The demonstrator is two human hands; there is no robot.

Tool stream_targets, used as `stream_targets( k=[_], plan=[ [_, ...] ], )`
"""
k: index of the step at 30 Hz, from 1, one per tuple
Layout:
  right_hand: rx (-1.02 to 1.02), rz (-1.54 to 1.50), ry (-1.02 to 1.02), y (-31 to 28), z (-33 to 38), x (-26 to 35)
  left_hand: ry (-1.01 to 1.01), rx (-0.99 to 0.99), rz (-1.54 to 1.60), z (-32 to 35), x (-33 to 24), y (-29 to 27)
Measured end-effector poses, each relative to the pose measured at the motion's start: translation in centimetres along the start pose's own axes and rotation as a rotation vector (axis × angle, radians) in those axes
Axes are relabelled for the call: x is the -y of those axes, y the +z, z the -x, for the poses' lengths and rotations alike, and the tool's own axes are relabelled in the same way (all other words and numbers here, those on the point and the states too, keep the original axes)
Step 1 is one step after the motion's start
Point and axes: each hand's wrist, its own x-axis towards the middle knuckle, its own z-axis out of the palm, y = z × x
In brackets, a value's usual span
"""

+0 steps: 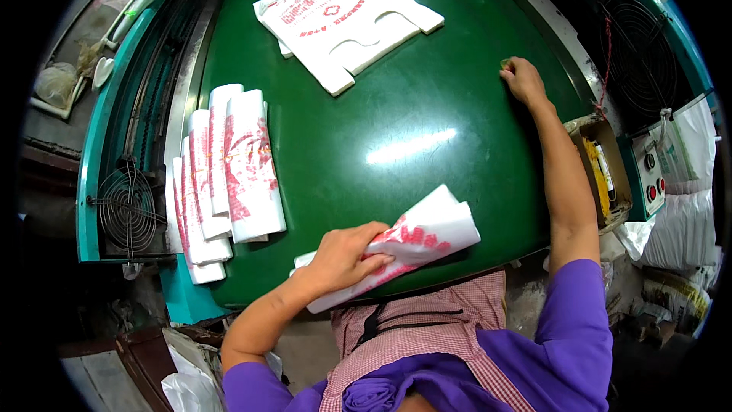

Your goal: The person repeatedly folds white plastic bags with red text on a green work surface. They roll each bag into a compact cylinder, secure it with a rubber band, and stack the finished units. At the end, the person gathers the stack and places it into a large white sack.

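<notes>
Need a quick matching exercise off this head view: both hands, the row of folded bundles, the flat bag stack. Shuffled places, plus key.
1. left hand
2. right hand
3. row of folded bundles
4. flat bag stack

A. toward the far end of the green work surface
B. gripping a folded white bundle at the near edge
C. overlapping along the left side
D. toward the right side, small yellowish thing at its fingertips

Pairs: 1-B, 2-D, 3-C, 4-A

The left hand [354, 255] grips a bundle [438, 221] at the table's [343, 160] near edge; the right hand [523, 80], over the table's right side, pinches a yellowish bit [505, 64]. Folded bags [253, 168] overlap along the table's left, flat bags [328, 11] at its far end.
</notes>
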Motion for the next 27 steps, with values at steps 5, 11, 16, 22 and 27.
stream_targets(
  k=[5, 11, 16, 22, 27],
  plan=[
    [0.371, -0.465, -0.43, 0.6, 10.8, 12.0, -0.148, -0.369, 0.645, 2.3, 0.1, -0.5],
    [0.072, -0.786, -0.874, -1.3, 23.1, 18.9, 0.021, -0.517, 1.379, 1.2, -0.9, 0.1],
    [0.626, -1.719, -0.13, -0.5, 25.3, 16.7, 0.107, -0.183, 1.624, 1.9, -1.1, 1.3],
    [0.777, -1.982, -0.322, -6.4, 23.9, 17.1, 0.016, -0.294, 0.789, 5.5, 2.1, -1.2],
    [1.022, -0.878, -0.839, -6.7, 27.7, 20.2, -0.127, -0.648, 0.705, 5.9, 5.4, -2.7]
  ],
)
